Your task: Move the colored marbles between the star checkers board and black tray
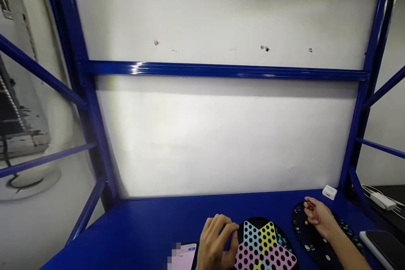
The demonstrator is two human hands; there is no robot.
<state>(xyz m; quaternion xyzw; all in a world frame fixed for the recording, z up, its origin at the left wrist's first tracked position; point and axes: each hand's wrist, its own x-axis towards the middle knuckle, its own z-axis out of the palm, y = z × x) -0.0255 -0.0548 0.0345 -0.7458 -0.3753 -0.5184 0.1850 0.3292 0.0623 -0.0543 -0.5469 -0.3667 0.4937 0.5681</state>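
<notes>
My left hand (218, 240) hangs at the left edge of a star-shaped Chinese checkers board (264, 247), its fingers curled and pointing right. Whatever they may hold is hidden. The board has pink, yellow and blue points with black holes, and the bottom of the frame cuts it off. My right hand (319, 217) is over a round black tray (313, 236) holding several coloured marbles. Its fingertips pinch a small red marble (311, 206).
All of this rests on a blue metal shelf (126, 236) with a white wall behind its blue uprights. A smartphone (183, 257) with a blurred screen lies left of the board. A black phone (384, 249) lies at the right edge, near a small white box (329, 192) and a white adapter (381, 201) with cables.
</notes>
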